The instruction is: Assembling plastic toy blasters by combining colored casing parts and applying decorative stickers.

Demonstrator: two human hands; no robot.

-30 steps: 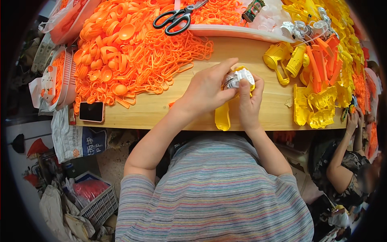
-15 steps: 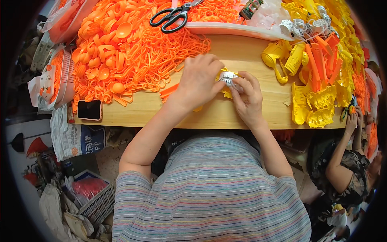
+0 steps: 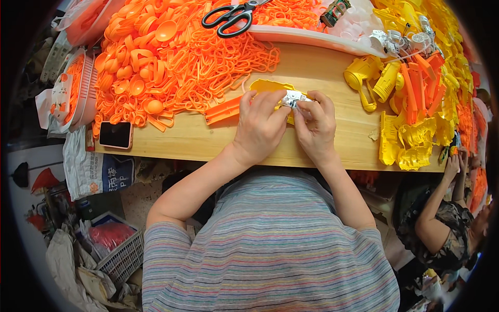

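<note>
Left hand (image 3: 260, 127) and right hand (image 3: 317, 127) pinch one white part (image 3: 294, 96); left of it lie one phone (image 3: 116, 134), one pair of scissors (image 3: 228, 20).

On the table (image 3: 187, 143), a phone (image 3: 116, 134) lies left of the held part (image 3: 294, 96), shells (image 3: 414, 154) right, tray (image 3: 317, 35) behind.

White part (image 3: 295, 96), small, rounded, dark detail on its near side, partly hidden, yellow shell (image 3: 270, 85) just behind, thin-edged, far edge slanting down rightward, both over table (image 3: 317, 65)
</note>
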